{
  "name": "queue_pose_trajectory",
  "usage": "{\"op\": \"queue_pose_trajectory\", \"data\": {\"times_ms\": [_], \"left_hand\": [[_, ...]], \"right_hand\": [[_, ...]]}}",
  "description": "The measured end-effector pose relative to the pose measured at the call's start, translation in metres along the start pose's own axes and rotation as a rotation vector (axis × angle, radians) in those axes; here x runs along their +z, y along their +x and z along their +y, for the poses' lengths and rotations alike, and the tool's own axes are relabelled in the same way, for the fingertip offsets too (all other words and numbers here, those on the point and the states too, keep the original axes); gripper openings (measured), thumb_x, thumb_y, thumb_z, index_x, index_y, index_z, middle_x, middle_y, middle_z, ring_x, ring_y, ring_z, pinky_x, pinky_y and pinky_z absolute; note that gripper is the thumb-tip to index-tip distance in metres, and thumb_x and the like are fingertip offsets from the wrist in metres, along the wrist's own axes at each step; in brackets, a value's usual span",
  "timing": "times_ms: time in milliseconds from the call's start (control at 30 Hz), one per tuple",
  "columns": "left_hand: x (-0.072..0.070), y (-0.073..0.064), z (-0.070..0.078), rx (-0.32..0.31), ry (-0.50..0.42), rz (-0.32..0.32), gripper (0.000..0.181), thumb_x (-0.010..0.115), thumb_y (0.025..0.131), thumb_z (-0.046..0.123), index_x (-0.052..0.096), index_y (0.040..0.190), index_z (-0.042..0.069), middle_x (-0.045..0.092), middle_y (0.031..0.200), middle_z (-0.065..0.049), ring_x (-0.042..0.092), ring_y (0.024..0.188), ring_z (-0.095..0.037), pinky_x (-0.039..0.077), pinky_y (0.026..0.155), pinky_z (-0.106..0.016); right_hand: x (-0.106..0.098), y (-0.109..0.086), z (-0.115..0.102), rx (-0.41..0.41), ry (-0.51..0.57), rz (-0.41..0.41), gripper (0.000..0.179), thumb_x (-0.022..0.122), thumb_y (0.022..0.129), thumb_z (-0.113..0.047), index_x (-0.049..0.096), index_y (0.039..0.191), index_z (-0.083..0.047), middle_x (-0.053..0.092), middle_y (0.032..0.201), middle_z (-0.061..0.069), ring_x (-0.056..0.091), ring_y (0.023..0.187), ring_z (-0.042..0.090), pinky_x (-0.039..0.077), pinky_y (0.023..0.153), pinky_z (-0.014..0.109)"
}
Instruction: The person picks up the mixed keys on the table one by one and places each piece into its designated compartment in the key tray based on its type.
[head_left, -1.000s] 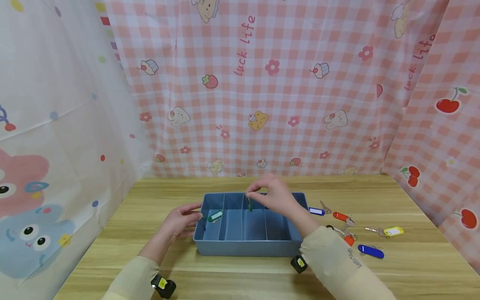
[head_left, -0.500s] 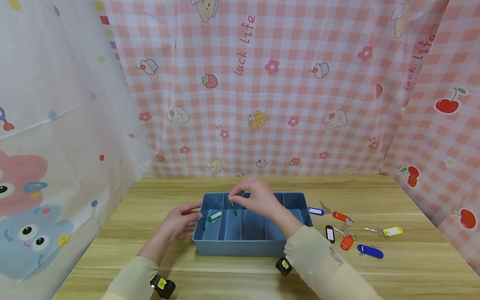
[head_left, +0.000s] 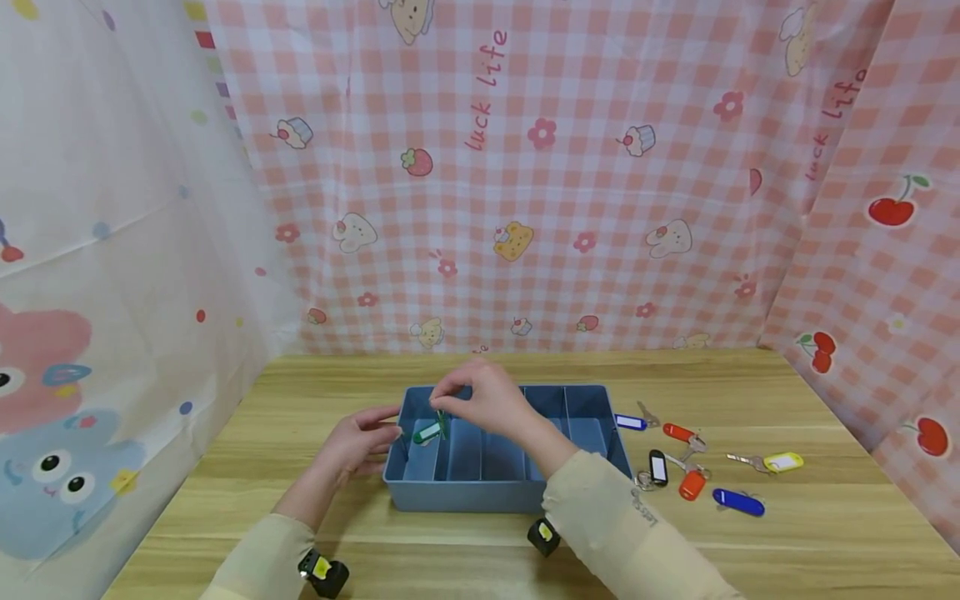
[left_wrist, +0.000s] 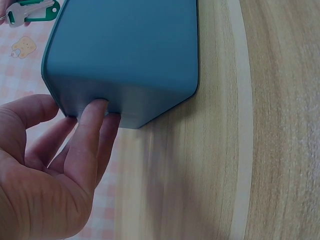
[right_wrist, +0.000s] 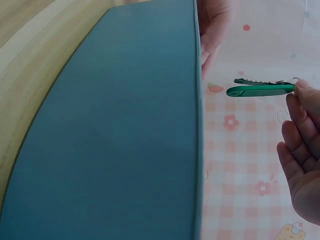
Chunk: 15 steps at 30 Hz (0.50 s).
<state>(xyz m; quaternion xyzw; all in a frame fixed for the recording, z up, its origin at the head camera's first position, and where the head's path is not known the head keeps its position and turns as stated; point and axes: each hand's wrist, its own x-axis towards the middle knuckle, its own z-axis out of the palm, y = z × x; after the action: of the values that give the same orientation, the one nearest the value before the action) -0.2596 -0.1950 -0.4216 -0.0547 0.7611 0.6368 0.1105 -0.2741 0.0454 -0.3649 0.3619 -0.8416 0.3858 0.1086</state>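
A blue-grey divided box (head_left: 487, 497) stands on the table, its compartments side by side. My right hand (head_left: 483, 400) is over its left part, thumb and fingertips pinching the ring end of a key with a green tag (right_wrist: 260, 90). Tag and key point away from the fingertips, hanging down over the leftmost compartment. Inside that compartment lies another green key tag (head_left: 427, 432), partly overlapped by the held one in the head view. My left hand (head_left: 363, 442) holds the box's left end, fingers against the outer wall (left_wrist: 125, 100) and thumb at the rim.
Right of the box lie several tagged keys: two blue tags (head_left: 738, 502), two red tags (head_left: 692, 485), a black tag (head_left: 657, 468) and a yellow tag (head_left: 783, 462). A checked curtain (head_left: 525, 317) hangs behind the wooden table (head_left: 300, 400).
My right hand has moved left across the box, carrying the green-tagged key from the middle compartments to the leftmost one. My left hand has stayed at the box's end.
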Motion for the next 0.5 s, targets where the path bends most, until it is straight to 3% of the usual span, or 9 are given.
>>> {"op": "queue_pose_trajectory", "data": {"times_ms": [500], "left_hand": [[0.0, -0.001, 0.001, 0.006, -0.018, -0.009, 0.05, 0.064, 0.096, 0.008, 0.05, 0.144, 0.001, 0.062, 0.126, -0.024, 0.069, 0.091, -0.023, 0.058, 0.072, -0.042]], "right_hand": [[0.012, 0.008, -0.005, 0.059, 0.085, -0.035, 0.006, 0.074, 0.091, -0.019, 0.079, 0.09, -0.016, 0.07, 0.082, -0.011, 0.06, 0.08, 0.005, 0.05, 0.074, 0.025]]}}
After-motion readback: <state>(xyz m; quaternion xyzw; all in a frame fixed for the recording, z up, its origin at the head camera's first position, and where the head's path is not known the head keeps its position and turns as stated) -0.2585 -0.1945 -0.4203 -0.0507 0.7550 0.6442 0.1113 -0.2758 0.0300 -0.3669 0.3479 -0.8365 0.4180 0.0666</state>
